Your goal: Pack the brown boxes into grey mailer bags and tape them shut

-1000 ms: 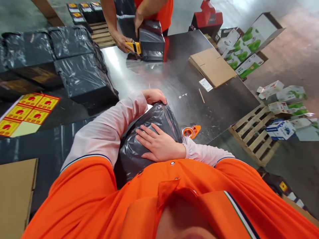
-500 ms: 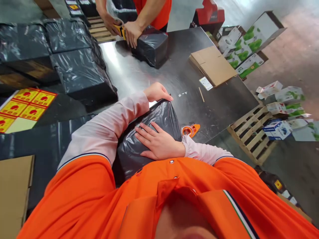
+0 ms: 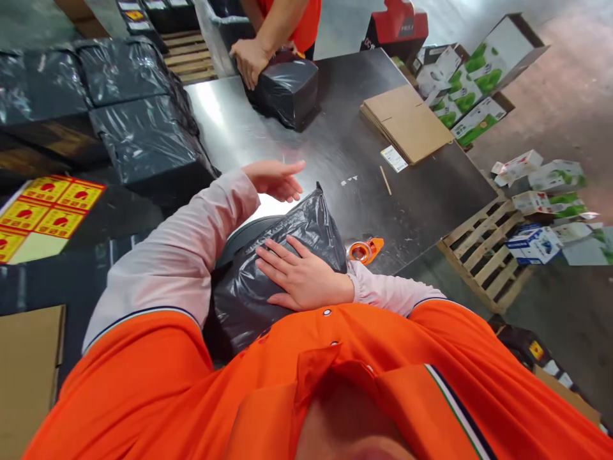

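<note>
Just beside parcel [image 3: 246, 286] edge, left hand [image 3: 276, 181]

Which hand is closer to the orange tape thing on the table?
Right. The right hand lies flat on the black package, its wrist near the orange tape dispenser; the left hand is farther away, by the package's far edge.

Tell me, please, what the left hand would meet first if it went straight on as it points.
Most likely the black plastic wrapping, near its peaked corner, just ahead of the left hand; their relative height is unclear.
</note>
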`<state>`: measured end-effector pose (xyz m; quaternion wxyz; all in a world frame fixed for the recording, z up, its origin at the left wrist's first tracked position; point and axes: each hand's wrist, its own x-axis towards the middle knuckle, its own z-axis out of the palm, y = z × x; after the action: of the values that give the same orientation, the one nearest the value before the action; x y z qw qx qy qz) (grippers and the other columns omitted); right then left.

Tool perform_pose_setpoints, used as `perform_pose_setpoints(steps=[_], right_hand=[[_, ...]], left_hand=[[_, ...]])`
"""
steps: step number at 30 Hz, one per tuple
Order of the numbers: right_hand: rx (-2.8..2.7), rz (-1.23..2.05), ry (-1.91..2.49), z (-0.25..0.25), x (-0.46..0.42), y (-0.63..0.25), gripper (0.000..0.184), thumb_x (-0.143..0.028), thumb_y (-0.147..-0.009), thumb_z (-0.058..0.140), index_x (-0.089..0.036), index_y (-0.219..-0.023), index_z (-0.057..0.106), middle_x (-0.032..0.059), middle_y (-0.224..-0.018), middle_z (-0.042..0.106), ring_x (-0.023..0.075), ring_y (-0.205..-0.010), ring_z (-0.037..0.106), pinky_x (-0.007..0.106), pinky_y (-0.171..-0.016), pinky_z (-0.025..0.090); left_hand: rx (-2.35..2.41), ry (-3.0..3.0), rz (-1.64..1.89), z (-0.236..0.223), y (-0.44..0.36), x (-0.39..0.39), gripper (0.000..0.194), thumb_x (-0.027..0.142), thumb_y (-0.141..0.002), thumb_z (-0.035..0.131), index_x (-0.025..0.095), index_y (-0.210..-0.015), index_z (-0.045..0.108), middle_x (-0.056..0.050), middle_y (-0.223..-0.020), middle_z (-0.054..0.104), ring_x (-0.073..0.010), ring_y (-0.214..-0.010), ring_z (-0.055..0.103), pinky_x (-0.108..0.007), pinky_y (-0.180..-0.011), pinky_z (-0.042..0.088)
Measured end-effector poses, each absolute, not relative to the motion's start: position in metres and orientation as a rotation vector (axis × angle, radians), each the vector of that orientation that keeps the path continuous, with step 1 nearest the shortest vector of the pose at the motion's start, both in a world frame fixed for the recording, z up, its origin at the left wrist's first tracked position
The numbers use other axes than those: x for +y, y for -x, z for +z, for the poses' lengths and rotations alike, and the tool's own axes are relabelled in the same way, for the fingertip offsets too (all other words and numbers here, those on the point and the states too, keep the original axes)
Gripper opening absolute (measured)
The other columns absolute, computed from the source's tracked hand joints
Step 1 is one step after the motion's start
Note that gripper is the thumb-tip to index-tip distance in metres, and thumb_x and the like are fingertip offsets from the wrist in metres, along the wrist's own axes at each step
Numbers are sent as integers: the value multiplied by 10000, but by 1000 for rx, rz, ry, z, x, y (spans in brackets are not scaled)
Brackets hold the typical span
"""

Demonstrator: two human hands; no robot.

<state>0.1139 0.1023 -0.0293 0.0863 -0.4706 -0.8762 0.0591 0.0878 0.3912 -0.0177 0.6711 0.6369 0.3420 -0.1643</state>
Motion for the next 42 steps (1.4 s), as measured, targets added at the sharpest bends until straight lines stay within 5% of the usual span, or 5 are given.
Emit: perform_pose_setpoints(steps=[11,22,28,36,42], right_hand=[[-2618,220,1400,-26,103,-114,734,-532,-1135,466,-28,-1668,442,219,-1774,356,373,-1701,267,637,-1389,249],[-2585,194,1400,-26,104,-115,701,-517,-1138,461,-40,-1652,472,219,-1753,397,360,-1694,295,641,-1382,262],[-2583,214,1415,-27,104,-114,726,-534,-1127,491,-39,-1656,467,221,-1759,385,365,-1695,287,635,-1390,245],[-2571,116,1382,-33,104,-114,719,-537,-1139,462,-29,-1648,474,214,-1751,400,376,-1671,342,636,-1370,294],[-2565,183,1374,-29,104,-115,727,-527,-1126,506,-25,-1651,467,231,-1745,405,381,-1678,323,654,-1363,290]], left_hand=[[734,-1344,-494,12,-96,346,237,179,-573,988,126,-671,779,-49,-614,668,-236,-738,738,-293,-724,572],[641,-1600,-186,-7,-91,342,433,359,-556,1051,140,-541,679,-14,-508,568,-127,-553,585,-226,-552,447],[631,-1411,-236,-7,-83,341,292,347,-665,984,156,-837,845,-66,-745,750,-165,-670,682,-254,-640,525],[627,-1338,-126,-10,-86,346,372,263,-590,1057,110,-734,750,-35,-635,653,-60,-525,521,-172,-474,360],[565,-1185,-239,11,-82,337,176,216,-773,870,120,-851,745,-54,-718,706,-91,-555,566,-174,-478,394]])
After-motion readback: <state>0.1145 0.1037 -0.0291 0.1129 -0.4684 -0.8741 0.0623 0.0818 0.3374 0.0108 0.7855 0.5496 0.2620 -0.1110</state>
